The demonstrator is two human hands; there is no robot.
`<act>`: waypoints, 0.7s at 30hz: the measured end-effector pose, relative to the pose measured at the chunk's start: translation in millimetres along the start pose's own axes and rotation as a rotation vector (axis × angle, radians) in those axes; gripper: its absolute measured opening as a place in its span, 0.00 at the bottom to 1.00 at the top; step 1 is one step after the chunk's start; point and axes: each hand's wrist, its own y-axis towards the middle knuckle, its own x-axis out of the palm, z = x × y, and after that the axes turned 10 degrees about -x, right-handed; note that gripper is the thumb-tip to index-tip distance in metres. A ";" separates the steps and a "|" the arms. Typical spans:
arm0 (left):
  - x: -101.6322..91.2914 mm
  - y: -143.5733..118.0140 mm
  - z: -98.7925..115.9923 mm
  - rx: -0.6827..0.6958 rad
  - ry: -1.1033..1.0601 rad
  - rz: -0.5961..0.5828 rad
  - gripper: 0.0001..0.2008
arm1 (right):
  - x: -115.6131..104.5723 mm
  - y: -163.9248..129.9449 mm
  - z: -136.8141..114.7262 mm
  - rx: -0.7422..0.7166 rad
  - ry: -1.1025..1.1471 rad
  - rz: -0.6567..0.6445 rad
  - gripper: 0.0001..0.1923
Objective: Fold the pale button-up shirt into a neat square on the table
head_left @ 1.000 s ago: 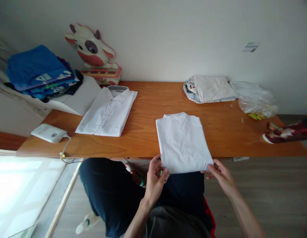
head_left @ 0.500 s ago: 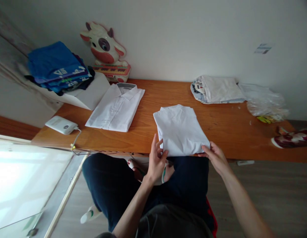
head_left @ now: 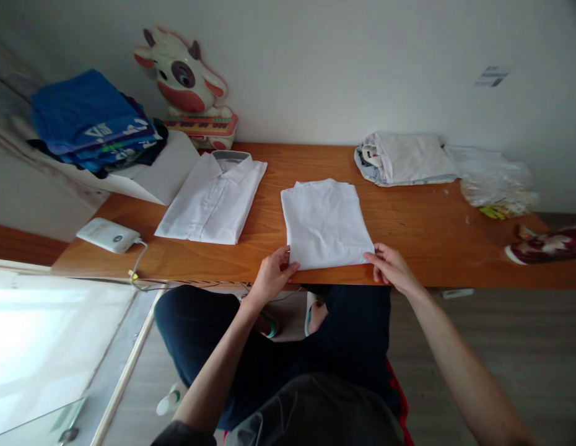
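Note:
A folded white shirt (head_left: 327, 226) lies flat on the wooden table, its near edge close to the table's front edge. My left hand (head_left: 272, 272) pinches the near left corner between thumb and fingers. At the near right corner, my right hand (head_left: 391, 267) grips the cloth the same way. To the left rests a second white shirt (head_left: 211, 201), neatly folded with its collar and button front facing up; neither hand touches it.
On the wooden table (head_left: 311, 161), a white power bank (head_left: 109, 235) with a cable sits at left. Behind it are blue folded clothes (head_left: 90, 124) on a white box (head_left: 176, 161) and a cow toy keyboard (head_left: 190, 87). Folded pale cloth (head_left: 406, 158), a plastic bag (head_left: 497, 179) and a shoe (head_left: 548, 248) are right.
The near edge of the shirt has moved back from the table's front edge and now lies flatter. My left hand has closed on its corner; my right hand keeps its corner.

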 end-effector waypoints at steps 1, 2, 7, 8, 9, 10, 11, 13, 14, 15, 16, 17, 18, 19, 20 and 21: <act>-1.3 0.1 0.2 0.019 0.029 -0.006 0.28 | -1.0 -0.8 -0.8 0.004 0.001 -0.012 0.24; -3.2 0.3 0.6 0.046 0.062 -0.002 0.28 | -1.9 -1.1 -1.6 0.005 0.011 -0.025 0.24; -12.9 1.6 -0.4 0.165 0.199 0.077 0.25 | -2.7 0.2 -3.5 0.007 0.058 -0.041 0.23; -13.4 1.6 -1.5 0.151 0.189 0.045 0.24 | -2.6 0.4 -3.1 0.008 0.061 -0.035 0.24; -13.3 1.6 -2.7 0.133 0.165 0.008 0.24 | -2.6 0.6 -2.5 0.010 0.064 -0.031 0.24; -12.6 1.4 -3.8 0.120 0.132 -0.026 0.23 | -2.7 0.7 -1.8 0.012 0.066 -0.029 0.24; -11.5 1.2 -4.5 0.113 0.097 -0.051 0.23 | -3.0 0.8 -1.2 0.012 0.067 -0.030 0.23; -9.3 0.7 -3.8 0.110 0.045 -0.091 0.24 | -3.9 0.9 -0.1 0.009 0.071 -0.036 0.23; -8.6 0.4 -2.3 0.112 0.042 -0.111 0.25 | -4.4 1.0 0.4 0.007 0.072 -0.038 0.23; -8.4 0.1 0.0 0.117 0.063 -0.130 0.25 | -4.9 1.1 0.8 0.006 0.073 -0.039 0.22; -8.7 -0.3 2.6 0.127 0.109 -0.147 0.26 | -5.2 1.2 1.3 0.008 0.074 -0.038 0.23; -9.6 -0.8 5.3 0.145 0.166 -0.156 0.26 | -5.3 1.3 1.8 0.010 0.077 -0.036 0.23; -10.8 -1.4 7.7 0.167 0.221 -0.162 0.26 | -5.3 1.3 2.4 0.012 0.080 -0.034 0.23; -12.2 -2.2 9.2 0.186 0.263 -0.167 0.25 | -5.0 1.3 3.1 0.012 0.084 -0.030 0.23; -13.6 -3.1 9.7 0.195 0.284 -0.174 0.25 | -4.5 1.3 3.7 0.012 0.087 -0.026 0.23; -14.9 -4.0 9.2 0.189 0.285 -0.186 0.26 | -3.8 1.2 4.2 0.011 0.088 -0.021 0.22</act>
